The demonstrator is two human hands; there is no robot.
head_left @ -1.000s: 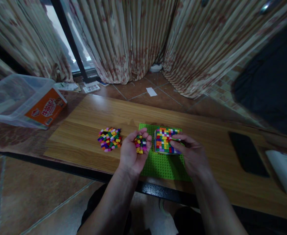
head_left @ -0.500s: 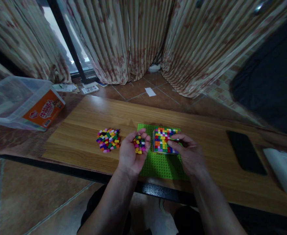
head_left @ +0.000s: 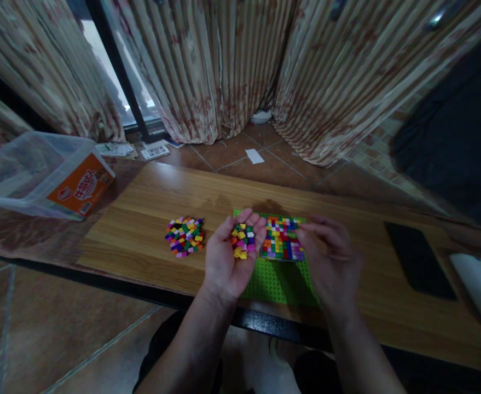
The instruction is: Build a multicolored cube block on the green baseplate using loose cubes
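My left hand (head_left: 234, 257) is turned palm up and cupped, with several small toy building bricks (head_left: 243, 239) in red, yellow, green, white and pink lying in it. Just right of its fingertips stands a multicoloured block built of bricks (head_left: 283, 241), fixed on a green studded baseplate (head_left: 275, 282). My right hand (head_left: 332, 251) hovers at the block's right side, smeared by motion. Whether its fingers hold a brick cannot be made out. Left of my left hand, a loose pile of bricks (head_left: 185, 236) lies on the wooden table (head_left: 133, 219).
A black phone-like slab (head_left: 418, 260) and a white object (head_left: 480, 287) lie at the table's right. Beyond the left end sits a clear plastic bin (head_left: 39, 180) with an orange label. Striped curtains (head_left: 224, 65) hang behind; white paper (head_left: 254, 156) lies on the floor.
My right hand has come up off the top of the brick block and moved right. My left hand has opened out a little, showing more of its bricks. The view has shifted slightly.
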